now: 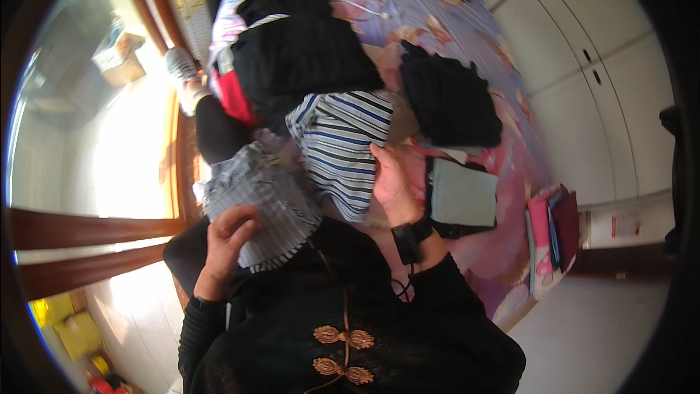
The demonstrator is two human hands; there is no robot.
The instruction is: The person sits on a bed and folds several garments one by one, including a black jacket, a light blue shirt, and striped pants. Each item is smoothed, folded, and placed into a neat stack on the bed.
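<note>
My left hand (229, 235) lies over a grey checked cloth garment (273, 213) on my lap. Its fingers are loosely bent and apart, with no fabric seen pinched between them. A folded garment with black, blue and white stripes (344, 148) is in front of me, to the right of the checked one. At its right edge is my right hand (391, 180), with the thumb along the border and the other fingers partly hidden behind the cloth. A black device is strapped to my right wrist.
The bed's floral sheet (454, 27) bears a black garment pile (306, 54), folded dark clothes (451, 101) and a pale green folded cloth (465, 194). A folded stack (552, 241) sits near the right edge. White cabinets (579, 104) stand at right, a glass door (82, 120) at left.
</note>
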